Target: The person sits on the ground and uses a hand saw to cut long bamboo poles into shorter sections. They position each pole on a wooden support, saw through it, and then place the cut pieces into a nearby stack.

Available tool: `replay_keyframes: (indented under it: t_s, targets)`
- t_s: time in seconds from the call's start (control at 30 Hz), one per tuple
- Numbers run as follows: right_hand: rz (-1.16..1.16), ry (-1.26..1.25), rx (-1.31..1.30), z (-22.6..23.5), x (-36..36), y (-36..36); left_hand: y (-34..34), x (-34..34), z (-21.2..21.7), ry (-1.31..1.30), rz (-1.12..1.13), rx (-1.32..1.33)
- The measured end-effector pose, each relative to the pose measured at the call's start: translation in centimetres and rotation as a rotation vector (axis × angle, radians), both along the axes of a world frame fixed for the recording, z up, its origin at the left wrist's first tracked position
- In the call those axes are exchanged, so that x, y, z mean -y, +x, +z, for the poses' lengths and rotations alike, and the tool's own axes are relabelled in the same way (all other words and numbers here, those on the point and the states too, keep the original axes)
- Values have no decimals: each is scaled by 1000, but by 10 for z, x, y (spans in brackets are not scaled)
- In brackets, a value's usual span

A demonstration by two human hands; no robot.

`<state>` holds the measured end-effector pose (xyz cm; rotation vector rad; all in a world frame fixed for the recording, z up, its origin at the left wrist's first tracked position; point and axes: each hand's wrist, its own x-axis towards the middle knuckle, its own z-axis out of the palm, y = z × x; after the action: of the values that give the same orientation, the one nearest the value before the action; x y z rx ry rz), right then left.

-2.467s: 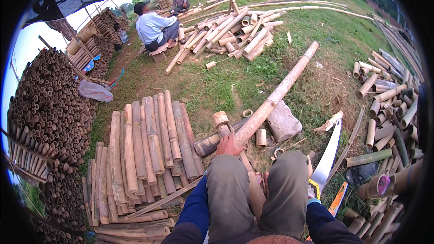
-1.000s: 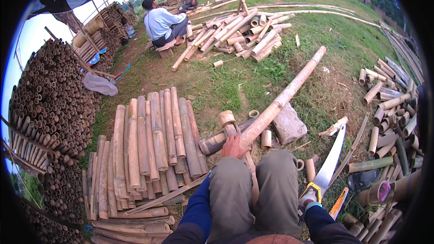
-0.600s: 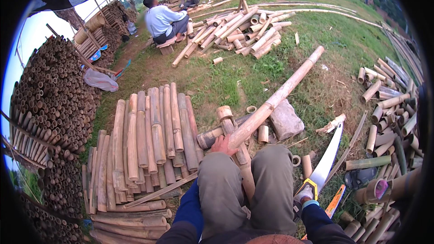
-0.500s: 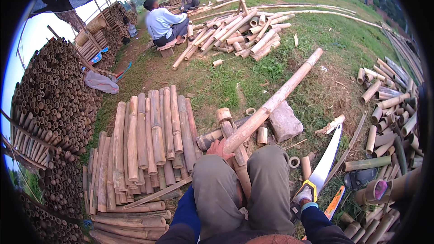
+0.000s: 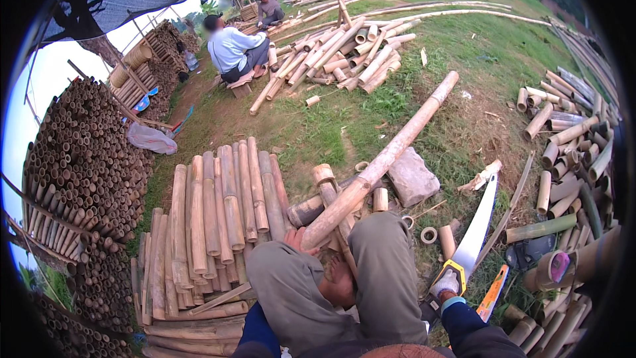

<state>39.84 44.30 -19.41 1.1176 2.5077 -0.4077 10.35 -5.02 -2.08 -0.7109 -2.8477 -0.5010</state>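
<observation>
Bamboo pole (image 5: 391, 149), long and pale, is what my left hand (image 5: 296, 242) has hold of: the fingers curl over its near cut end just above my left knee, though the knee hides most of the hand, so I see only the fingertips closed against the wood. My right hand (image 5: 445, 285), in a white glove, is clamped round the yellow and black handle of a curved hand saw (image 5: 478, 229), whose blade points away from me to the far right and hangs clear of the pole, not touching it.

From the left fingers the pole runs up and to the right across the grass, resting over a short bamboo stub (image 5: 326, 185) and passing just left of a grey stone block (image 5: 411, 178). My bare foot (image 5: 339, 278) shows between my knees under the pole's near end.

As I judge it, a good deal of cutting is already done: a neat layer of equal-length cut pieces (image 5: 222, 205) lies to my left, thin ring offcuts (image 5: 428, 234) sit near the stone, and more short lengths lie heaped at the right edge (image 5: 563, 152). Nearly the whole pole is still uncut, with no kerf that I can make out.

Far off, a person in a pale shirt (image 5: 232, 50) sits by another heap of cut bamboo (image 5: 344, 53); a tall stack of tubes (image 5: 79, 166) stands at far left.
</observation>
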Motion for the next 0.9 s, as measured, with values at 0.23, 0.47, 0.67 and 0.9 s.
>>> replay_keyframes:
  t_s: [0.23,0.47,0.67,0.9]
  targets:
    - [-95,-110,-19,36,19,-11,7,16,-3,-29,35,-3]
    - [-78,-91,-27,42,22,-10,9,14,-1,-64,57,-13]
    - [-76,-76,-64,8,11,-10,16,9,13,-37,39,-31]
    - [11,-48,3,-12,-6,0,17,-8,18,11,54,6]
